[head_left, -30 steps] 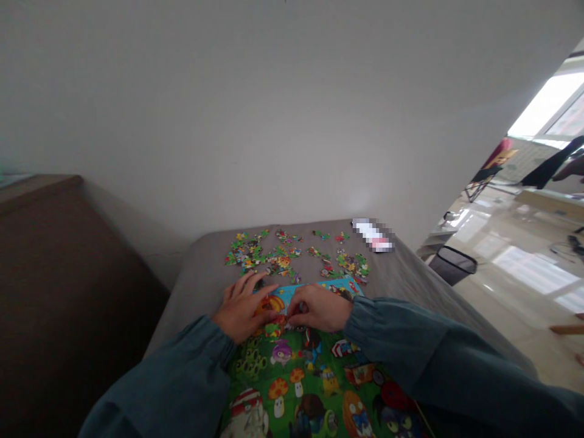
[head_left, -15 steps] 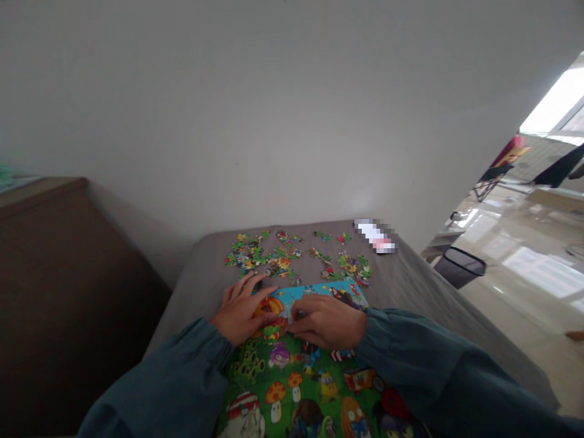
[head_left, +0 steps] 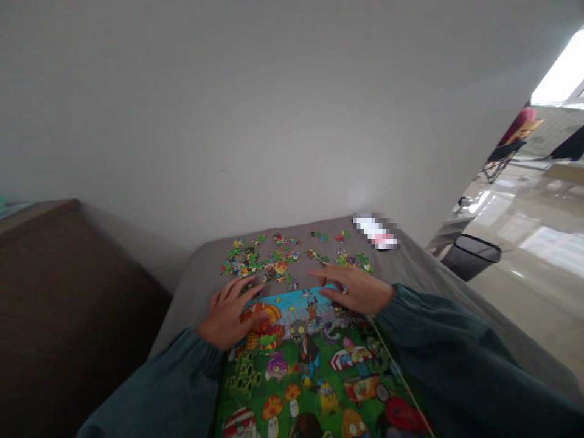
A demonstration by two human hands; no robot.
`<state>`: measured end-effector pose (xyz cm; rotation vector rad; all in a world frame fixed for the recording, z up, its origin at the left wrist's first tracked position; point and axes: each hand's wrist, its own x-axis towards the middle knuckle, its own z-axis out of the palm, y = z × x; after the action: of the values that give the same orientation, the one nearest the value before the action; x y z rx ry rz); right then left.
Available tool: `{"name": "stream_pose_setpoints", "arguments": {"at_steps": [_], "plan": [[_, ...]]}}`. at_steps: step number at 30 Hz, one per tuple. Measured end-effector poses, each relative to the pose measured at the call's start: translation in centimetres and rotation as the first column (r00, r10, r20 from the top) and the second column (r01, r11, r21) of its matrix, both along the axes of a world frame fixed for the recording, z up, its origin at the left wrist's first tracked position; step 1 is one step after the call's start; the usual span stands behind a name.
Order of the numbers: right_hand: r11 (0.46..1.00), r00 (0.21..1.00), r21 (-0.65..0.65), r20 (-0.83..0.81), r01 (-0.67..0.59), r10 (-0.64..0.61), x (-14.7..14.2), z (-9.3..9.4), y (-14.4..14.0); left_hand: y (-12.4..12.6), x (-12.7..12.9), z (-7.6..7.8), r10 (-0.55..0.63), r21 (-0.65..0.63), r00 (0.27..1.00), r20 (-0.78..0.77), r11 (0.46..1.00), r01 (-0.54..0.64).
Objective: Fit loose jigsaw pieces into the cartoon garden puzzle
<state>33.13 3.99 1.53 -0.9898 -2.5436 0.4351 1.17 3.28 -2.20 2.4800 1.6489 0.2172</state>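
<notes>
A colourful cartoon puzzle picture (head_left: 314, 371), green with a blue strip along its far edge, lies before me. My left hand (head_left: 230, 313) rests at its far left corner, fingers spread and thumb over the orange pumpkin figure. My right hand (head_left: 353, 289) hovers at the far right edge, fingers stretched out and apart; I see nothing in it. Just beyond its fingertips are loose jigsaw pieces (head_left: 317, 256). More puzzle pieces (head_left: 244, 258) lie in a heap past my left hand, and others (head_left: 358, 261) sit partly behind my right hand.
Grey cloth (head_left: 187, 304) covers the table, which meets a pale wall (head_left: 274, 121). A phone (head_left: 376, 231), partly pixelated, lies at the far right. Brown furniture (head_left: 68, 304) stands on the left. A dark mesh bin (head_left: 472, 255) is on the floor at right.
My right hand has moved off the picture's middle, away to the far right, and its fingers have opened out. More of the picture shows. My left hand stays at the far left corner.
</notes>
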Motion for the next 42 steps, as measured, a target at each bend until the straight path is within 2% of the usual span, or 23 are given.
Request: {"name": "stream_pose_setpoints", "arguments": {"at_steps": [2, 4, 8, 12, 17, 21, 26, 30, 35, 38, 42], "plan": [[0.988, 0.987, 0.033, -0.062, 0.154, -0.151, 1.9, -0.6, 1.3, 0.6, -0.5, -0.2, 0.044, 0.054, 0.999, 0.031, 0.997, -0.046], [0.968, 0.971, 0.087, -0.064, 0.234, -0.229, 3.2, -1.7, 2.2, 1.4, -0.7, -0.2, 0.067, 0.102, 0.996, 0.058, 0.992, -0.072], [0.962, 0.972, 0.143, -0.013, 0.232, -0.233, 4.3, -3.5, 3.0, 4.0, 0.8, 1.5, 0.054, 0.145, 0.998, 0.011, 0.988, -0.055], [0.967, 0.979, 0.152, -0.014, 0.205, -0.205, 4.3, -4.1, 2.9, 7.1, 3.8, 3.3, -0.059, 0.093, 0.989, -0.138, 0.993, 0.072], [0.973, 0.983, 0.139, -0.018, 0.186, -0.185, 4.2, -3.9, 2.7, 9.1, 6.4, 3.2, -0.133, 0.043, 0.963, -0.235, 0.988, 0.147], [0.976, 0.983, 0.112, -0.013, 0.185, -0.185, 4.2, -3.6, 2.7, 9.6, 6.2, 3.3, -0.177, 0.015, 0.948, -0.264, 0.982, 0.188], [0.983, 0.987, 0.094, -0.044, 0.157, -0.153, 4.4, -3.2, 2.6, 9.4, 4.3, 5.4, -0.171, 0.017, 0.947, -0.273, 0.983, 0.183], [0.983, 0.986, 0.087, -0.050, 0.161, -0.157, 4.4, -3.2, 2.5, 8.2, 2.8, 6.6, -0.184, -0.007, 0.944, -0.273, 0.982, 0.189], [0.987, 0.989, 0.066, -0.036, 0.148, -0.146, 4.2, -3.2, 2.4, 6.5, 2.5, 6.0, -0.272, -0.133, 0.936, -0.223, 0.960, 0.247], [0.987, 0.989, 0.066, -0.035, 0.147, -0.145, 4.2, -3.2, 2.4, 6.3, 3.0, 5.7, -0.324, -0.184, 0.926, -0.193, 0.939, 0.290], [0.986, 0.988, 0.065, -0.025, 0.155, -0.154, 4.2, -3.3, 2.5, 7.0, 4.0, 6.0, -0.281, -0.090, 0.935, -0.216, 0.959, 0.268]]}}
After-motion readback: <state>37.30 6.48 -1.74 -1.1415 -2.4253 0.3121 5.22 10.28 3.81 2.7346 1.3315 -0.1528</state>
